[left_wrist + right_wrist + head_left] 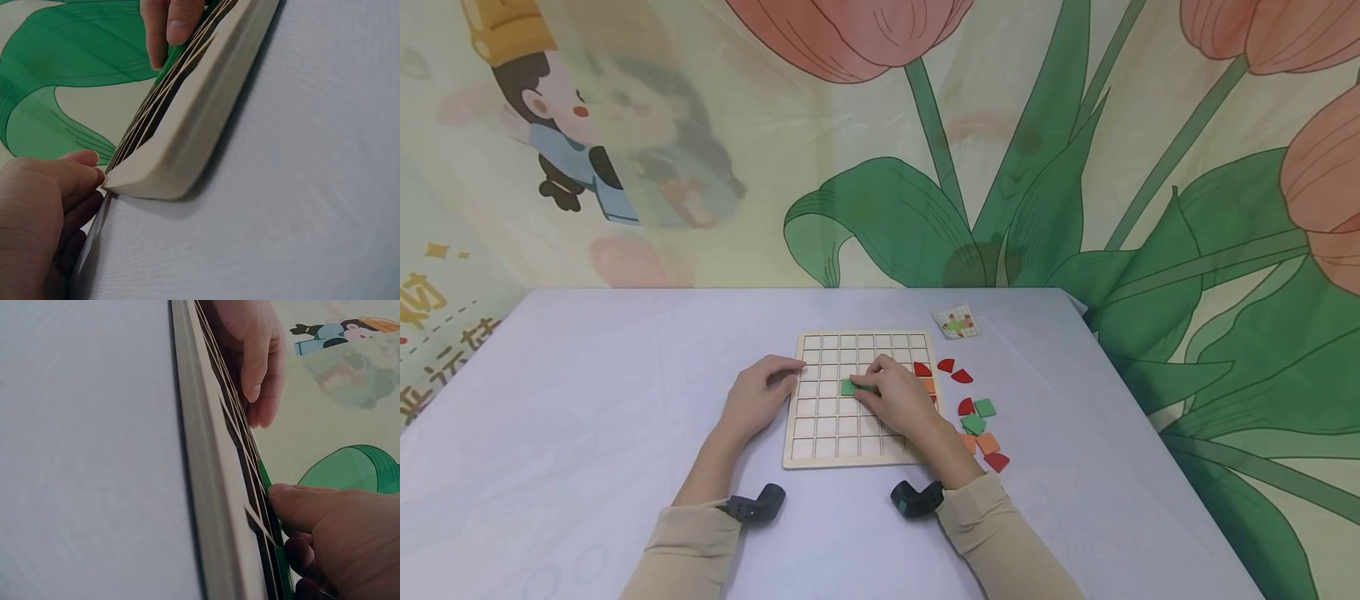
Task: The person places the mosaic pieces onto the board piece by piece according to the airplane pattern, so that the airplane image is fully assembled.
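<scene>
A wooden grid board (824, 451) lies flat on the table. My left hand (759, 395) is at its left edge, fingertips touching the rim, thumb and fingers loosely bent; the left wrist view shows the same hand (37, 219) beside the board's corner. Over the middle of the grid, my right hand (904, 396) pinches a green tile (847, 387) between thumb and fingers, low against the board. The right wrist view shows this hand (350, 537) against green at the grid's surface. Right of it, a red quarter-round piece (922, 369) and an orange tile (928, 385) sit in cells.
Loose red quarter-round pieces (962, 377), green tiles (984, 407) and orange tiles (988, 442) lie right of the board, some overlapping. A small pattern card (957, 322) lies beyond the board's far right corner. A white cloth (625, 400) covers the table.
</scene>
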Action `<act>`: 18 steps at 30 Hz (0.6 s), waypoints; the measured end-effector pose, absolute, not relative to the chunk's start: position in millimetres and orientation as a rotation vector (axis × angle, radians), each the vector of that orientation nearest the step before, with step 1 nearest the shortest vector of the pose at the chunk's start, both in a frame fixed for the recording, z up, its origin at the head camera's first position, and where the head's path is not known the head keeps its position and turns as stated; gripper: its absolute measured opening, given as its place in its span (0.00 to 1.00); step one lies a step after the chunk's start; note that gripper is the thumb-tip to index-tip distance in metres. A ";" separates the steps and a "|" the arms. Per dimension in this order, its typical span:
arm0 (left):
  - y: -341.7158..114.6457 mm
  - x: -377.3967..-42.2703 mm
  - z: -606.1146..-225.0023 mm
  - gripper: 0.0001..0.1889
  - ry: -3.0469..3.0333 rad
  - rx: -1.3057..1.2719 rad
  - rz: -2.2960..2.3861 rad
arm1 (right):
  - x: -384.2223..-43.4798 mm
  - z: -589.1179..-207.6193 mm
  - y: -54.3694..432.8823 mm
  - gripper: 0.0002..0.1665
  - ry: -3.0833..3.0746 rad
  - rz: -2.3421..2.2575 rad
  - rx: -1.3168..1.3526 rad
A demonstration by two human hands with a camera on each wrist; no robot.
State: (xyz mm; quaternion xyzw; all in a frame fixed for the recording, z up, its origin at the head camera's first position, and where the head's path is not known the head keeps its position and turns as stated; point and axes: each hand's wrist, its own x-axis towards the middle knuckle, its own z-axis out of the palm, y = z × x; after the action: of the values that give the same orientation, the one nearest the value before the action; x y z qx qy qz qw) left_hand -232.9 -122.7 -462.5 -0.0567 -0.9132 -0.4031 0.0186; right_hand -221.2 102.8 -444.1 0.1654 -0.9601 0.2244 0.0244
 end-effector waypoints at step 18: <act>-122.2 -233.3 -461.6 0.16 -2.846 -0.171 -1.237 | -221.3 -444.6 102.7 0.18 -2.976 0.684 0.497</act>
State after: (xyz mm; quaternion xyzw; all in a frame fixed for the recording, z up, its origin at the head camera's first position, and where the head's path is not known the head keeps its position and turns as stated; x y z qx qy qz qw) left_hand -233.3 -122.2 -461.6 -0.0550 -0.9156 -0.3980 0.0166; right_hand -221.3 102.7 -444.6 0.1607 -0.9617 0.2209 0.0238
